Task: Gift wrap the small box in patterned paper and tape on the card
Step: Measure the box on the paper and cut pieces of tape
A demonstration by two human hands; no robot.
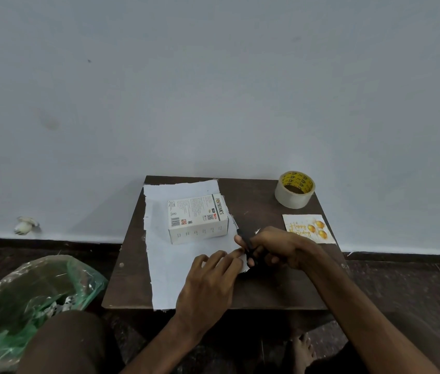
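A small white printed box point(196, 218) lies on a sheet of paper point(164, 255), white side up, spread over the left half of a small dark board point(262, 206). My right hand point(275, 247) is shut on black-handled scissors point(245, 242), whose blades point toward the box at the paper's right edge. My left hand point(210, 279) rests flat on the paper near that edge, fingers spread. A "Happy Birthday" card point(309, 228) with gold balloons lies at the board's right side. A roll of clear tape point(294, 189) stands at the back right corner.
A bin lined with a green plastic bag point(32, 300) holding paper scraps stands on the floor at the left. A pale wall point(213, 90) rises right behind the board. My knee point(65, 344) and a bare foot point(302, 349) are below the board's front edge.
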